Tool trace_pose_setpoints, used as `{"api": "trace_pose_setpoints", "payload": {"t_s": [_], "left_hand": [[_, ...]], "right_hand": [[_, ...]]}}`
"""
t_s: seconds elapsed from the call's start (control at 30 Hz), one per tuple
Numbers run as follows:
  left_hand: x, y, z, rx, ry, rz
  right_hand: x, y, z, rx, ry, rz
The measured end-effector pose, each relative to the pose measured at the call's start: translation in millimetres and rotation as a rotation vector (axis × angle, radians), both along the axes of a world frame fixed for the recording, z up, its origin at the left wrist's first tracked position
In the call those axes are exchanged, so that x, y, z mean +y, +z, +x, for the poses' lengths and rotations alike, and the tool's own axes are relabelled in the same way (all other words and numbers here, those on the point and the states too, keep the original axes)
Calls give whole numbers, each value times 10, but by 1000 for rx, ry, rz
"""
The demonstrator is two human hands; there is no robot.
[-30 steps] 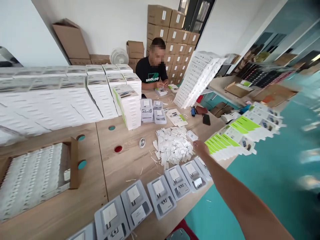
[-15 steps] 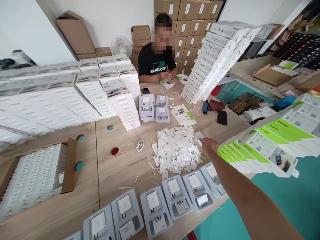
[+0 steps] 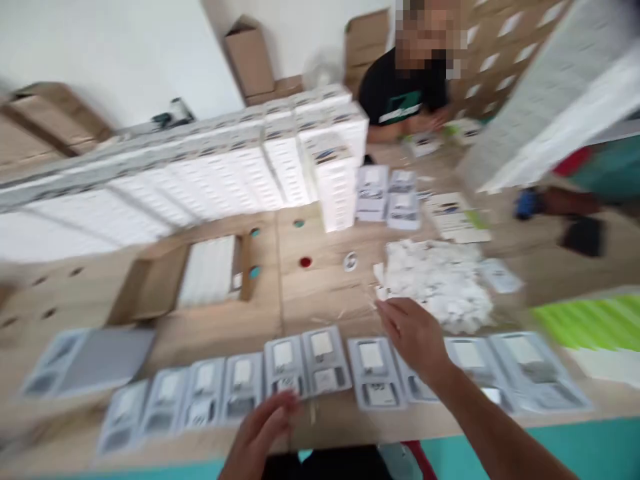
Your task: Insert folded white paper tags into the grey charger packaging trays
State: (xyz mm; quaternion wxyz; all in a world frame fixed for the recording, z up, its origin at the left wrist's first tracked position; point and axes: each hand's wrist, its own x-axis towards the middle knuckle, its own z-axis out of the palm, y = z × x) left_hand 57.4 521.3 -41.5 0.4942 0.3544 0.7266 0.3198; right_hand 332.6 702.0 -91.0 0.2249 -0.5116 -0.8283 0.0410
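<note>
Wooden table [image 3: 320, 300], blurred: grey plastic trays [image 3: 320, 363] in a row lower centre; right hand [image 3: 413, 337] open above them, left hand [image 3: 263, 433] open, empty, at bottom edge.

Two hands [image 3: 415, 337], about ten grey trays [image 3: 323, 363]

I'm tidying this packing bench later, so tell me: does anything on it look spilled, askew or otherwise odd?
Yes. A loose heap of small white paper tags lies spilled on the wooden table, with thin strips scattered beside it. The row of grey plastic trays along the near edge sits unevenly, some tilted. The picture is blurred, so finer damage cannot be judged.
</note>
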Motion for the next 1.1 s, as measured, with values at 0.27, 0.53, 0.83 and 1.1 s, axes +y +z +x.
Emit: {"api": "trace_pose_setpoints", "payload": {"t_s": [0.27, 0.53, 0.83, 1.1], "left_hand": [[-275, -338, -868, -738, 373, 63], [-847, -552, -2295, -520, -148, 102], [-1061, -627, -3050, -1009, 94, -92], [-1053, -604, -3120, -855, 74, 34]], "right_hand": [[-1724, 30, -2358, 344, 379, -445], [-2040, 6, -3405, 495, 206, -945], [-2425, -10, -3920, 401, 390, -618], [-2338, 42, -4050, 436, 270, -622]]}}
